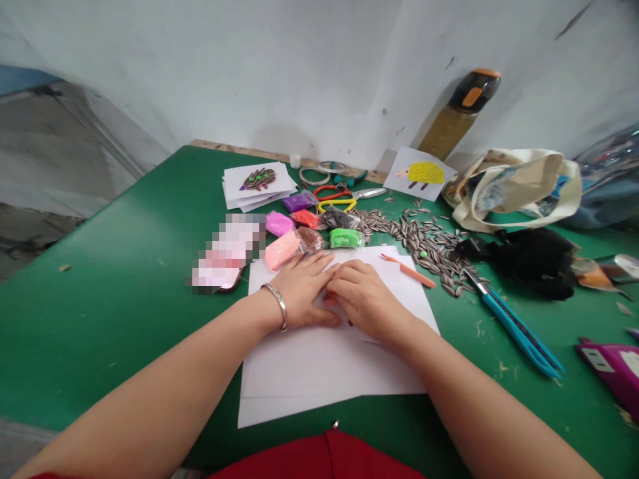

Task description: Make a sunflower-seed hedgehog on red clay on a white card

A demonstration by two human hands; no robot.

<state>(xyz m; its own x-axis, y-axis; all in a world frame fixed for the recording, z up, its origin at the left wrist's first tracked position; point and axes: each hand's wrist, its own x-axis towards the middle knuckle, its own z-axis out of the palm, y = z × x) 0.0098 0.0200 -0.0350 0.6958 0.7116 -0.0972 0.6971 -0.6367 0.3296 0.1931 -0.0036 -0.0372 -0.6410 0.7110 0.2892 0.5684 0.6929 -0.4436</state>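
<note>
White paper sheets point(329, 372) lie stacked on the green table in front of me. My left hand point(304, 286), with a silver bangle at the wrist, rests flat on the paper, fingers stretched out. Against its fingers, my right hand point(364, 293) is bent into a pinch over the same sheet. What its fingertips hold, if anything, is hidden. A small dark brown piece point(350, 323) shows on the paper under the right hand. Just beyond the hands lie bags of coloured clay, among them peach point(281, 250), green point(346, 238) and brown point(310, 238). An orange clay tool point(409, 271) lies on the paper's right side.
Sunflower seeds point(424, 239) spread behind the paper. A blue utility knife point(522, 332) lies at right, near a black bag point(534, 263) and cream tote point(519, 193). A hedgehog picture point(419, 174) leans by a bottle point(459, 113). Scissors point(344, 199) and a blurred phone point(227, 253) lie farther left.
</note>
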